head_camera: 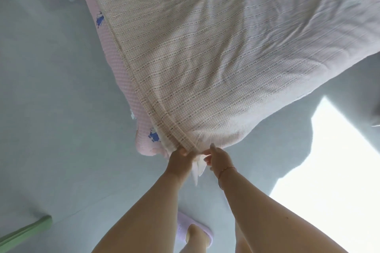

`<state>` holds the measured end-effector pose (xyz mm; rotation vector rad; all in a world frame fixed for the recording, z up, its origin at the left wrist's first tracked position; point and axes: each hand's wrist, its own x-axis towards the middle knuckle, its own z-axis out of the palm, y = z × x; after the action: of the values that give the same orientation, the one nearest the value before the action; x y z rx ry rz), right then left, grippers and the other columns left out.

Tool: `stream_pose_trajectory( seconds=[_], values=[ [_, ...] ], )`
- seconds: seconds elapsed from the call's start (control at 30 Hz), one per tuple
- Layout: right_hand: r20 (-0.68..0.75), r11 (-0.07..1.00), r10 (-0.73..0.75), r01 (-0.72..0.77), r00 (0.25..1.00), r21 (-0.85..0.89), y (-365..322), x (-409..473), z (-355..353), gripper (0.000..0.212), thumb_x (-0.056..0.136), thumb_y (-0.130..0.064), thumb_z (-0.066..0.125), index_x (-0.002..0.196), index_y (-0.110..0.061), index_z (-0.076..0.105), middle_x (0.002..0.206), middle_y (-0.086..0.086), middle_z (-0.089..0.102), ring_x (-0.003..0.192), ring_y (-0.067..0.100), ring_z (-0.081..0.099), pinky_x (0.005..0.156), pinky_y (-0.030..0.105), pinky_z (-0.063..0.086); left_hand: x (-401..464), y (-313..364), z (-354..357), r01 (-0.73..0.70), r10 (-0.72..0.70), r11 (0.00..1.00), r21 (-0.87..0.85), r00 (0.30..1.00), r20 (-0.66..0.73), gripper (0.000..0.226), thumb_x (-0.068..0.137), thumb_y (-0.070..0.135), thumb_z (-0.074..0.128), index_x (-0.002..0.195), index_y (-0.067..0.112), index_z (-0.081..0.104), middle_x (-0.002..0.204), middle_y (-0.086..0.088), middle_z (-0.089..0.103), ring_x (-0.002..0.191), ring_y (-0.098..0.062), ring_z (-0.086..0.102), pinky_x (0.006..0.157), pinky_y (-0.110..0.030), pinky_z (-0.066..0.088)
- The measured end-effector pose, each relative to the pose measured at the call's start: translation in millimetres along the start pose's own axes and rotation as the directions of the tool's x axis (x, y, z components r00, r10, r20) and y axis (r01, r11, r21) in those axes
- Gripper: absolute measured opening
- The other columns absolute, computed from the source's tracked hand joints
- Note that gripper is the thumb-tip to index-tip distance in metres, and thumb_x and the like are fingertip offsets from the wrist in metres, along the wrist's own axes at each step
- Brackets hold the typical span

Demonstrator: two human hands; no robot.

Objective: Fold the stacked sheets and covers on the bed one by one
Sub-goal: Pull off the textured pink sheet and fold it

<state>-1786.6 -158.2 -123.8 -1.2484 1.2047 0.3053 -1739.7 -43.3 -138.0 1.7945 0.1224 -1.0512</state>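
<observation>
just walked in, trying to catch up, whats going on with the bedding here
A person stands at the corner of the bed. Their left hand and right hand both pinch one corner of a checked sheet, which lies spread over a pink cover. The sheet already looks doubled along its left edge; the folding isn't finished.

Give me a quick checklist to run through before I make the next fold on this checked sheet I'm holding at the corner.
1. Left hand grips the corner of the checked sheet: ok.
2. Right hand pinches the same corner: ok.
3. Corner layers lined up: cannot tell, white cloth hangs loose between the hands.
4. Sheet lying smooth: not ok, wrinkles on the far right side.
5. Long left edge straight along the pink cover: ok.
6. Floor by the slipper free to step: ok.
</observation>
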Motion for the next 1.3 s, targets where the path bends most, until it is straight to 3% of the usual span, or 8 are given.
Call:
stream_pose_trajectory(
  seconds=[0.23, 0.4, 0.63, 0.77, 0.9, 1.03, 1.23, 1.3],
  values=[
    [0.049, 0.985, 0.170, -0.172, 0.984, 0.032, 35, -46, -31, 0.045, 0.104, -0.035, 0.028, 0.084, -0.009, 0.059, 0.067, 0.004, 0.055, 0.061, 0.015, 0.047, 0.061, 0.027, 0.039, -12, -6, 35, -0.021, 0.013, 0.987, -0.156, 0.998, -0.054, 0.049, 0.077, 0.056, 0.043, 0.110, 0.025, 0.061, 0.112, -0.005, 0.066, 0.110, -0.028, 0.060, 0.098, -0.052, 0.048],
    [0.036, 0.932, 0.214, -0.216, 0.976, 0.292, 41, -55, -47, 0.042, 0.102, -0.037, 0.035, 0.091, -0.008, 0.062, 0.075, 0.007, 0.063, 0.070, 0.019, 0.055, 0.066, 0.028, 0.047, -38, 45, 54, -0.014, -0.034, 0.920, -0.391, 0.993, -0.114, 0.026, 0.092, 0.016, 0.041, 0.105, 0.002, 0.059, 0.097, -0.017, 0.064, 0.088, -0.026, 0.063, 0.081, -0.037, 0.056],
    [0.227, 0.626, 0.368, -0.421, 0.901, 0.656, 40, -35, -54, 0.045, 0.094, -0.052, 0.045, 0.101, -0.009, 0.058, 0.085, 0.000, 0.061, 0.073, 0.013, 0.057, 0.058, 0.027, 0.045, -59, 40, 53, -0.057, -0.033, 0.839, -0.542, 0.987, -0.156, 0.031, 0.094, 0.007, 0.037, 0.116, 0.005, 0.060, 0.106, -0.017, 0.067, 0.099, -0.028, 0.066, 0.078, -0.036, 0.057],
    [0.348, 0.455, 0.484, -0.571, 0.803, 0.684, 46, -37, -42, 0.059, 0.086, -0.061, 0.053, 0.106, -0.006, 0.057, 0.075, -0.003, 0.060, 0.061, 0.012, 0.058, 0.055, 0.024, 0.046, -70, 37, 50, -0.091, -0.010, 0.822, -0.562, 0.985, -0.175, 0.032, 0.093, 0.005, 0.036, 0.118, 0.002, 0.057, 0.100, -0.015, 0.065, 0.094, -0.027, 0.066, 0.082, -0.038, 0.058],
    [0.388, 0.363, 0.485, -0.585, 0.784, 0.726, 46, -44, -33, 0.048, 0.090, -0.053, 0.053, 0.091, -0.006, 0.061, 0.076, -0.001, 0.057, 0.065, 0.014, 0.055, 0.062, 0.030, 0.046, -73, 41, 54, -0.109, 0.005, 0.816, -0.567, 0.983, -0.182, 0.027, 0.093, 0.005, 0.036, 0.111, 0.002, 0.056, 0.094, -0.011, 0.063, 0.087, -0.021, 0.066, 0.076, -0.034, 0.058],
    [0.424, 0.329, 0.536, -0.643, 0.730, 0.692, 36, -47, -31, 0.044, 0.088, -0.052, 0.054, 0.089, -0.008, 0.063, 0.096, 0.009, 0.051, 0.105, 0.021, 0.048, 0.085, 0.040, 0.043, -76, 49, 59, -0.137, 0.034, 0.801, -0.583, 0.982, -0.184, 0.024, 0.095, 0.005, 0.036, 0.107, 0.000, 0.056, 0.092, -0.012, 0.065, 0.086, -0.022, 0.068, 0.068, -0.031, 0.057],
    [0.457, 0.041, 0.404, -0.515, 0.792, 0.856, 41, -39, -34, 0.020, 0.095, -0.016, 0.051, 0.082, -0.002, 0.055, 0.132, 0.005, 0.055, 0.106, 0.024, 0.059, 0.079, 0.032, 0.057, -77, 49, 61, -0.171, 0.076, 0.830, -0.531, 0.977, -0.197, 0.023, 0.094, 0.005, 0.035, 0.101, 0.000, 0.057, 0.096, -0.015, 0.064, 0.088, -0.023, 0.068, 0.081, -0.039, 0.057],
    [0.411, -0.026, 0.328, -0.426, 0.851, 0.904, 54, -37, -33, 0.015, 0.098, -0.008, 0.045, 0.094, 0.002, 0.057, 0.119, 0.003, 0.060, 0.088, 0.019, 0.063, 0.059, 0.024, 0.057, -77, 48, 62, -0.176, 0.077, 0.833, -0.525, 0.976, -0.205, 0.027, 0.095, 0.006, 0.035, 0.109, 0.003, 0.058, 0.100, -0.012, 0.068, 0.094, -0.023, 0.069, 0.078, -0.036, 0.058]
  ],
)
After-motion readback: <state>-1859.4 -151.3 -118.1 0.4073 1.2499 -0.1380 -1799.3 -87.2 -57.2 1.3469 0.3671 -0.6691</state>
